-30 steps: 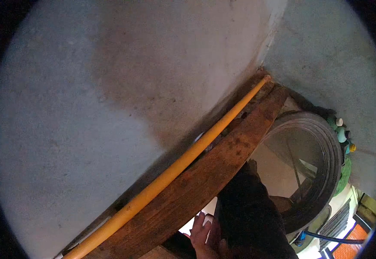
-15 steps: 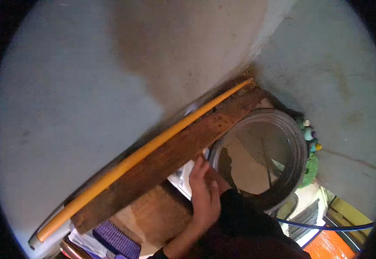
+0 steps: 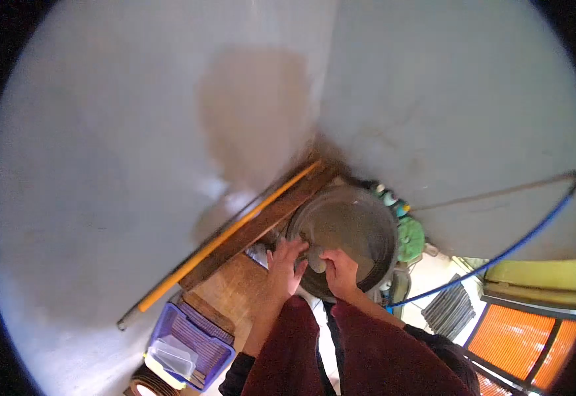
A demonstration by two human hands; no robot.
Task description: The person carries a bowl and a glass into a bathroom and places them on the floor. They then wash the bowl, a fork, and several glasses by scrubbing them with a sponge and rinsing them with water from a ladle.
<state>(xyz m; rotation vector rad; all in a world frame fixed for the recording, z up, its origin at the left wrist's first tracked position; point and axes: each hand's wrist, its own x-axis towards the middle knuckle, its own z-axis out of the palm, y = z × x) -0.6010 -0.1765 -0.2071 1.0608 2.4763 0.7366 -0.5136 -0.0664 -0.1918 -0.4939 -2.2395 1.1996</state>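
My left hand (image 3: 287, 264) is at the near left rim of a round dark tub (image 3: 392, 247), its fingers spread. Beside it, my right hand (image 3: 339, 270) is closed round the edge of a small greyish, rounded object (image 3: 316, 259) over the tub's near side. The tub seems to hold murky water (image 3: 347, 228). What exactly the small object is cannot be made out.
A yellow pole (image 3: 209, 247) lies along a brown wooden beam (image 3: 225, 247) by the wall. Purple baskets (image 3: 218, 353) stand at the lower left. Green items (image 3: 410, 239) hang right of the tub. A blue hose (image 3: 493, 264) arcs at the right, above an orange panel (image 3: 512, 340).
The view has pulled back and shifted, so tub and beam look smaller. Both hands now meet at the tub's near side, and the greyish object has come into view at my right hand.
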